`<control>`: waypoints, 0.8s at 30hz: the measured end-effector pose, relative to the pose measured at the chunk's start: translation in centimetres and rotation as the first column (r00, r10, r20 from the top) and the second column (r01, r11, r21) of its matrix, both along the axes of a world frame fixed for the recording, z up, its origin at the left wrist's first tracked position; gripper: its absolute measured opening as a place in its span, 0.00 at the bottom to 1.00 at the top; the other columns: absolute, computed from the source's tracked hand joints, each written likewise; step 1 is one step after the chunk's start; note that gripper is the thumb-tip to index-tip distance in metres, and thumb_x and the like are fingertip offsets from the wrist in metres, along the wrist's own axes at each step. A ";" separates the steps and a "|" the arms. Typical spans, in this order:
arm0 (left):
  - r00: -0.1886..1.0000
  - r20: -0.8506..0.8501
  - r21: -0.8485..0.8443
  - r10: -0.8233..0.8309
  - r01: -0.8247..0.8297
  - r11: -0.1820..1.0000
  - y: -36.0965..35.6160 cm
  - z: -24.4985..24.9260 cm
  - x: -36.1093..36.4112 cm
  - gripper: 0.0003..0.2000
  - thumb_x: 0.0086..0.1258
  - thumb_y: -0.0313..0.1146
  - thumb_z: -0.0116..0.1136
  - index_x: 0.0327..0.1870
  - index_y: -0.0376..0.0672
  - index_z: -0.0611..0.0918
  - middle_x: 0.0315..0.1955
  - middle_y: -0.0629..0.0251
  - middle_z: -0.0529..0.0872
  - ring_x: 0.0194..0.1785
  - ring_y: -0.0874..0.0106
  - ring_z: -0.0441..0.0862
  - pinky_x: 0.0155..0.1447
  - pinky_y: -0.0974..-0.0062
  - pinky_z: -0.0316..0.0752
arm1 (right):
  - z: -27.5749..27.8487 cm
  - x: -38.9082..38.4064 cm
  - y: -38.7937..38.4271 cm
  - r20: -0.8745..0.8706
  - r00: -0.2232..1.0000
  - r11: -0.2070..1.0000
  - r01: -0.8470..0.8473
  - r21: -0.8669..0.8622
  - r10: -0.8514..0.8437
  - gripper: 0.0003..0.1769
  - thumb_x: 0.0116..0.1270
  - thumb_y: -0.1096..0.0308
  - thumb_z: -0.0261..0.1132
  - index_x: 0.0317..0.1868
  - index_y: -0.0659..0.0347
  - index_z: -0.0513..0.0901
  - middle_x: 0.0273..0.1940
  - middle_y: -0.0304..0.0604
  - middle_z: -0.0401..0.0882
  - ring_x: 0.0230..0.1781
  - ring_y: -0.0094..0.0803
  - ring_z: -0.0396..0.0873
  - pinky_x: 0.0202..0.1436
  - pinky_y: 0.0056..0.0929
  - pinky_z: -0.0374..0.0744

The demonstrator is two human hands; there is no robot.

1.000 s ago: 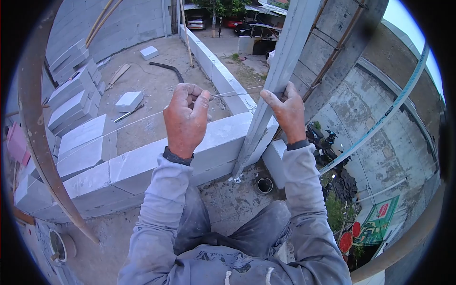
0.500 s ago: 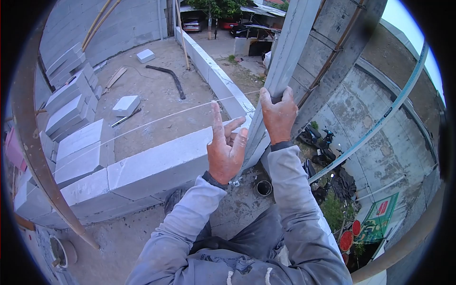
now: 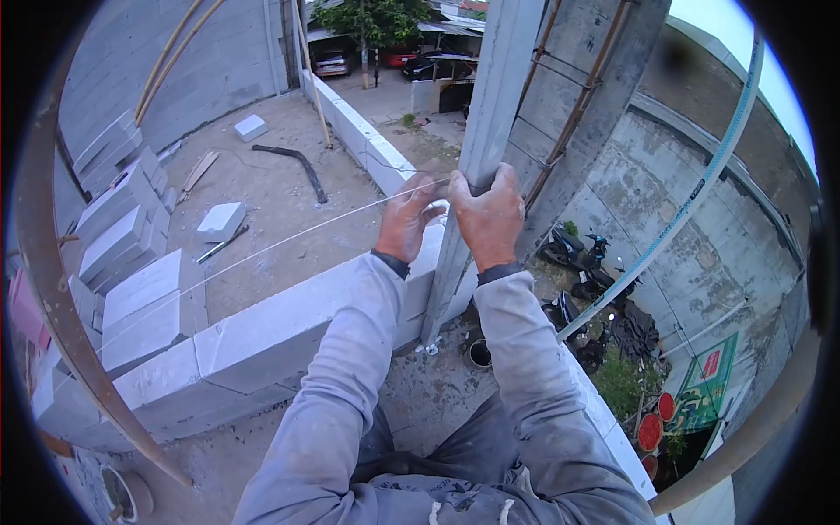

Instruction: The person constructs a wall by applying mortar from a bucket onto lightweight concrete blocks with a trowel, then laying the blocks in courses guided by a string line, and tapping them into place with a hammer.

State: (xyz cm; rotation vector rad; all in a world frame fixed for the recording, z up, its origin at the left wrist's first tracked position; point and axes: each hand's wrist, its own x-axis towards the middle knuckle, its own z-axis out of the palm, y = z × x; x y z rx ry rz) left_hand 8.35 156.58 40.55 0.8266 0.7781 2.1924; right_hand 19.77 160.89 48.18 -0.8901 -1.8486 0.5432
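My right hand (image 3: 488, 219) is wrapped around a tall grey upright post (image 3: 496, 96), thumb on its left edge. Just left of the post, my left hand (image 3: 406, 220) has its fingers bent together at a taut white string (image 3: 306, 229), close to where the string meets the post; the exact pinch is partly hidden. From there the string slants down left above a low wall of white lightweight blocks (image 3: 271, 306). The post's foot stands against the near face of that wall.
Stacked white blocks (image 3: 122, 227) stand at the left. A dark bent strip (image 3: 302, 166) lies on the ground beyond the wall. Curved brown poles (image 3: 74, 297) cross the left side. A dark bucket (image 3: 479, 353) sits near the post's foot. Parked motorbikes (image 3: 577, 254) are below right.
My left hand has gone from spread fingers to fingers bent together at the string by the post. My right hand still grips the post. The view has shifted slightly.
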 end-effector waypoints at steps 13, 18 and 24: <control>0.978 -0.016 0.160 -0.206 0.206 0.965 10.2 -2.1 -2.8 0.09 0.68 0.33 0.51 0.46 0.43 0.78 0.42 0.66 0.82 0.43 0.77 0.79 0.48 0.77 0.75 | -0.6 0.7 1.6 0.064 0.988 0.982 -0.149 0.118 0.143 0.27 0.56 0.49 0.67 0.42 0.67 0.77 0.32 0.54 0.81 0.34 0.51 0.80 0.42 0.42 0.75; 0.928 -0.372 0.032 0.004 0.008 0.999 10.4 -1.4 -4.0 0.11 0.64 0.35 0.55 0.43 0.40 0.78 0.34 0.68 0.78 0.39 0.76 0.75 0.44 0.77 0.71 | -2.7 0.6 5.2 0.043 0.976 0.956 -0.217 0.197 0.212 0.43 0.58 0.50 0.69 0.63 0.71 0.63 0.60 0.59 0.64 0.61 0.46 0.65 0.63 0.36 0.64; 0.886 -0.461 -0.104 0.055 -0.115 0.988 7.0 2.2 -2.8 0.11 0.64 0.37 0.56 0.39 0.38 0.79 0.30 0.71 0.79 0.35 0.80 0.73 0.40 0.79 0.69 | -1.7 0.2 3.9 -0.365 0.626 0.611 -0.773 -0.171 0.689 0.36 0.60 0.63 0.67 0.65 0.65 0.61 0.56 0.45 0.67 0.55 0.32 0.67 0.60 0.30 0.64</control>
